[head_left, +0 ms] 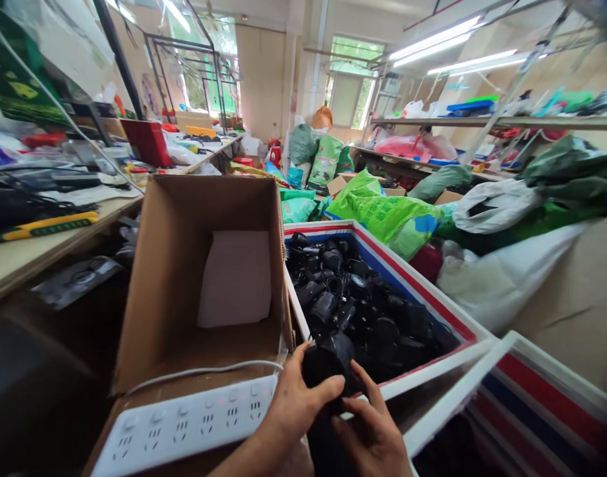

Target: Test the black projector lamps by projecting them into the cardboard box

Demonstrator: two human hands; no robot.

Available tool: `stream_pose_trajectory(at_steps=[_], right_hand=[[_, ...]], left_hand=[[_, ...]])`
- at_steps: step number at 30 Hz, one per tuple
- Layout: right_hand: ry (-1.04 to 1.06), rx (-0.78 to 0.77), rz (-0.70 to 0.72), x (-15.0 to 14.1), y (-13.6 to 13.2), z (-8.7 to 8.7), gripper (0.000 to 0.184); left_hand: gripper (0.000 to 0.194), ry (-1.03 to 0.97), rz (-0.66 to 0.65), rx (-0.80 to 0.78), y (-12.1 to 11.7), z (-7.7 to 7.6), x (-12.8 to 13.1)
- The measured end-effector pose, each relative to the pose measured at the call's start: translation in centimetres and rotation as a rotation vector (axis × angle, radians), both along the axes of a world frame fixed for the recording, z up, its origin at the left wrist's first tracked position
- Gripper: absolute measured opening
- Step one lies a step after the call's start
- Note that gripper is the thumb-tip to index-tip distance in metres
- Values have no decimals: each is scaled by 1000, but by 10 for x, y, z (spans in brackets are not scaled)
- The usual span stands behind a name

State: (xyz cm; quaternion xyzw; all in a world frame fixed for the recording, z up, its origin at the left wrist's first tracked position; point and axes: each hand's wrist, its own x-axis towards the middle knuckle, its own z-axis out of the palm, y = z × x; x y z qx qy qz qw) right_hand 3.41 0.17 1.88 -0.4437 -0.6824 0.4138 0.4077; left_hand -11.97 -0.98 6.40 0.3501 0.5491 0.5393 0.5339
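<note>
A black rounded device (339,350), its exact kind unclear, is held between both hands over the near corner of a striped bin. My left hand (296,391) wraps it from the left, thumb across its near face. On its right side, my right hand (370,414) grips with bent fingers. Beyond my hands the bin (423,271), with red, white and blue walls, holds a heap of similar black devices (353,285) with thin cables. An open cardboard box (159,278) stands left of the bin, a pale sheet (236,278) inside.
A white power strip (184,424) with a cable lies in front of the box. At left is a cluttered workbench (15,265) with a yellow-handled tool (50,225). Another striped bin (532,411) stands at right; green bags (383,212) lie beyond.
</note>
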Motion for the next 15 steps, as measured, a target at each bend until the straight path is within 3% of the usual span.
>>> stream_pose_trajectory(at_steps=[2,6,9,13,15], right_hand=[[-73,66,129,4,6,-2,22],[-164,297,236,10,31,-2,84],[-138,374,260,5,35,-12,79],[54,88,190,-9,17,-34,84],[119,-62,202,-18,3,-37,86]], left_hand=[[55,-41,43,-75,-9,1,-8],[40,-103,-56,-59,-29,6,-22],[39,-149,-180,40,-40,12,-34],[49,-342,-227,28,-48,15,-48],[54,-455,-235,-5,-51,15,-50]])
